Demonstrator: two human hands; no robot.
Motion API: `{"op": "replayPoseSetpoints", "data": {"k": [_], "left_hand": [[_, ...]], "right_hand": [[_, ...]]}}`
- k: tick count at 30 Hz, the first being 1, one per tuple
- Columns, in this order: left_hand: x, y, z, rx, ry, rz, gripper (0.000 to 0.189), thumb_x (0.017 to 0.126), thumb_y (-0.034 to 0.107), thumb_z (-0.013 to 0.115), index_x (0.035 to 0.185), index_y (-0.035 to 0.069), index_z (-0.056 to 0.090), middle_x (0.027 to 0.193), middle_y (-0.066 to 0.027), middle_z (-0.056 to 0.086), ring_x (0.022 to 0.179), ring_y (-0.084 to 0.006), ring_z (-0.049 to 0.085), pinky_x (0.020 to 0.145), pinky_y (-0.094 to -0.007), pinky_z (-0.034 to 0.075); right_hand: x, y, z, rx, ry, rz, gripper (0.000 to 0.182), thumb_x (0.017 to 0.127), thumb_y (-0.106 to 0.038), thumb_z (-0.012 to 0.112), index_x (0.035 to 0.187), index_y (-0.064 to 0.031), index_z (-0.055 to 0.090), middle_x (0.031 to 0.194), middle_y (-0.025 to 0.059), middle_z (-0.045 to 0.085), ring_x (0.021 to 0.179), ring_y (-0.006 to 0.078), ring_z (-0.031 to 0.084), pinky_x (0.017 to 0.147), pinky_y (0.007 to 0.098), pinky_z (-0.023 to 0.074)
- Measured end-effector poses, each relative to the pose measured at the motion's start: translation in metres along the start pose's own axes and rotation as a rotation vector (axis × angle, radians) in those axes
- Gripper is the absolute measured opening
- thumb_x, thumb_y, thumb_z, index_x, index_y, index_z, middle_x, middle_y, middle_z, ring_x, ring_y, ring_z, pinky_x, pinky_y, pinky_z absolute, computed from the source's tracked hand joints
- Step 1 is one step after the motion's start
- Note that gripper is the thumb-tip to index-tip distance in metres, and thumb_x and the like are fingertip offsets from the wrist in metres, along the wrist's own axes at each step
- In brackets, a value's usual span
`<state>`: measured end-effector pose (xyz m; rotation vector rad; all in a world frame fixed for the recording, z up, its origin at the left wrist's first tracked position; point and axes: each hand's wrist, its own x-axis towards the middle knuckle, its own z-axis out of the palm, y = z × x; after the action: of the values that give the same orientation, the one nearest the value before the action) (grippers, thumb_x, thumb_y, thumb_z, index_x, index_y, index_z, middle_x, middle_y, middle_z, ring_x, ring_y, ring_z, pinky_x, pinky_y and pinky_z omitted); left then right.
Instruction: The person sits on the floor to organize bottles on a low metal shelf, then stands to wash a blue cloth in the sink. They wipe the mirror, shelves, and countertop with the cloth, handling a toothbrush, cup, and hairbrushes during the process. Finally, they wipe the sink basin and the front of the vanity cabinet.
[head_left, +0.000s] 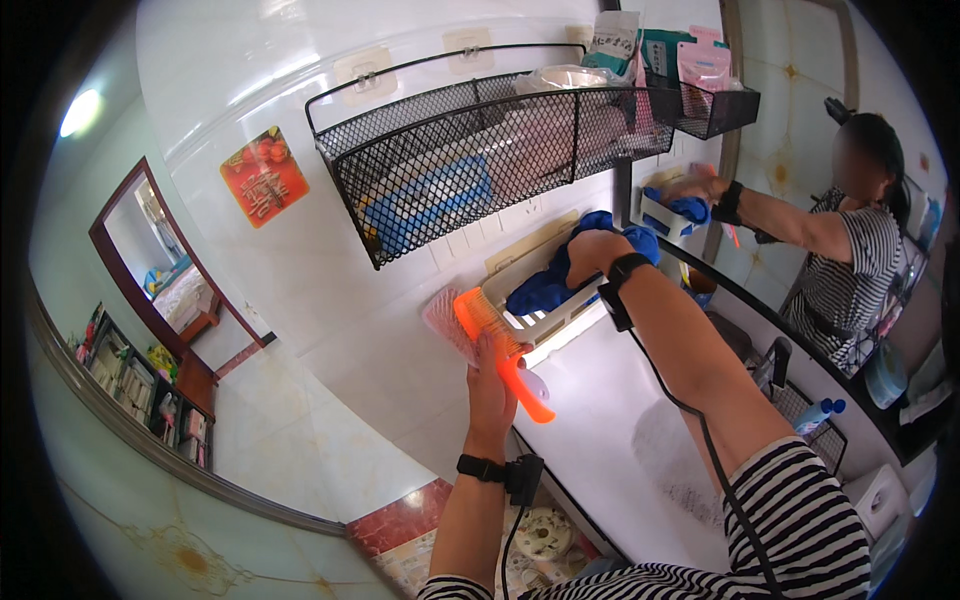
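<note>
My left hand (491, 382) grips an orange plastic comb (534, 394) together with a pale pink hairbrush or comb (444, 319), which lies partly behind the orange one. Both are beside the left end of a cream plastic wall basket (551, 327). Inside that basket my right hand (596, 255) is closed on a dark blue cloth (541, 291), its fingers largely hidden by the fabric and the back of the hand. Some of the cloth bunches up past the basket's far right end. Through the slots at the left, the basket's bottom shows no other item.
Above hangs a black wire-mesh rack (450, 191) with packets, including a blue-and-white one (431, 202). Below is a white washbasin counter (592, 390). A mirror (787, 187) at right reflects the person. A bottle with a blue cap (817, 415) stands near the counter's right side.
</note>
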<state>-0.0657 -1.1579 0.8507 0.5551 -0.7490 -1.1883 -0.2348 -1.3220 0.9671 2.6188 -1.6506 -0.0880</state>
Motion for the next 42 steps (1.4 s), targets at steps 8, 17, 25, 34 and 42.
{"op": "replayPoseSetpoints", "data": {"k": [8, 17, 25, 34, 42], "left_hand": [[0.005, -0.003, -0.005, -0.010, 0.014, 0.014, 0.032, 0.099, 0.036, 0.045, 0.107, 0.005, 0.051, 0.089, -0.0066, 0.057, 0.081, -0.0188, 0.057, 0.070, -0.0296, 0.045], [0.001, -0.002, 0.000, 0.006, 0.009, 0.007, 0.034, 0.100, 0.037, 0.044, 0.111, 0.005, 0.050, 0.094, -0.0085, 0.059, 0.084, -0.0195, 0.058, 0.071, -0.0300, 0.046], [-0.014, 0.013, 0.008, 0.160, 0.110, -0.007, 0.035, 0.098, 0.034, 0.049, 0.115, 0.003, 0.050, 0.096, -0.0085, 0.060, 0.083, -0.0184, 0.060, 0.067, -0.0294, 0.047], [0.014, 0.083, 0.075, 1.186, -0.160, 0.420, 0.036, 0.087, 0.024, 0.065, 0.111, -0.002, 0.059, 0.093, -0.0158, 0.063, 0.082, -0.0237, 0.062, 0.073, -0.0358, 0.050], [0.116, 0.046, 0.112, 1.654, -0.360, 0.273, 0.052, 0.074, 0.037, 0.070, 0.111, 0.002, 0.060, 0.099, -0.0209, 0.066, 0.096, -0.0359, 0.063, 0.085, -0.0415, 0.049]], "right_hand": [[-0.013, -0.034, 0.001, -0.094, 0.100, -0.155, 0.029, 0.059, -0.020, 0.068, 0.084, -0.0080, 0.074, 0.090, 0.0153, 0.069, 0.089, 0.0289, 0.067, 0.074, 0.0372, 0.0545], [-0.015, -0.062, 0.010, 1.145, -0.153, -0.430, 0.026, 0.068, -0.021, 0.063, 0.088, -0.0048, 0.065, 0.078, 0.0034, 0.064, 0.068, 0.0159, 0.061, 0.062, 0.0292, 0.0512], [-0.041, -0.005, 0.013, 2.422, 0.474, -0.271, 0.025, 0.082, -0.022, 0.060, 0.098, -0.0036, 0.062, 0.092, 0.0068, 0.067, 0.079, 0.0190, 0.065, 0.075, 0.0309, 0.0531], [-0.166, 0.041, 0.075, 2.566, 0.995, -0.203, 0.041, 0.089, -0.029, 0.051, 0.123, -0.0055, 0.052, 0.109, 0.0091, 0.064, 0.098, 0.0222, 0.062, 0.088, 0.0346, 0.0497], [-0.237, 0.004, 0.149, 2.500, 0.815, -0.035, 0.043, 0.087, -0.028, 0.052, 0.121, -0.0004, 0.052, 0.107, 0.0116, 0.065, 0.093, 0.0225, 0.064, 0.081, 0.0331, 0.0514]]}}
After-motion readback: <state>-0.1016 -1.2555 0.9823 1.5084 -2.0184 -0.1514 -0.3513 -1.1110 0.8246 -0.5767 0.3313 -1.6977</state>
